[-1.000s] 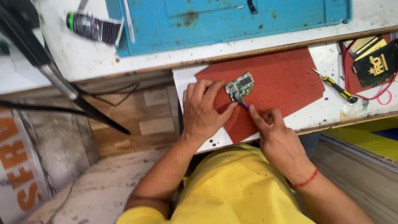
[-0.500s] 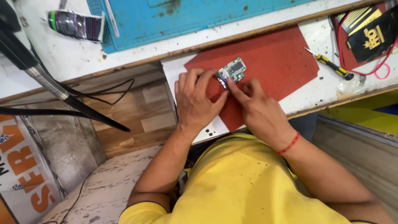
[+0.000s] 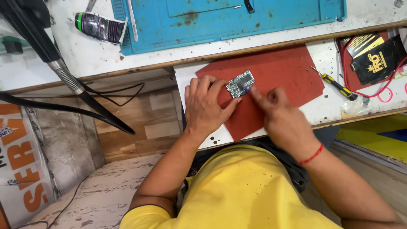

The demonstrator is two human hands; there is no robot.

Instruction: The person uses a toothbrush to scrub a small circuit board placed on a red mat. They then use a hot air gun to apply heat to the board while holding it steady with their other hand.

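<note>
A small green circuit board [image 3: 240, 83] lies on a red mat [image 3: 288, 72] on the white bench. My left hand [image 3: 207, 106] rests flat on the mat's left part, and its fingertips pinch the board's left edge. My right hand [image 3: 277, 112], with a red thread at the wrist, has its other fingers curled and its index fingertip pressed on the board's lower right corner. A small purple spot shows at that fingertip; what it is cannot be made out.
A yellow-and-black screwdriver [image 3: 335, 85] lies right of the red mat. Black packets [image 3: 377, 55] and a red cable [image 3: 388, 91] sit at the far right. A blue work mat [image 3: 229, 17], a crumpled tube [image 3: 99, 27] and a black flexible arm [image 3: 51, 55] lie further back.
My right hand has drawn back a little, so only its index finger stays on the board. My left hand keeps its hold on the board's edge. The view has shifted slightly.
</note>
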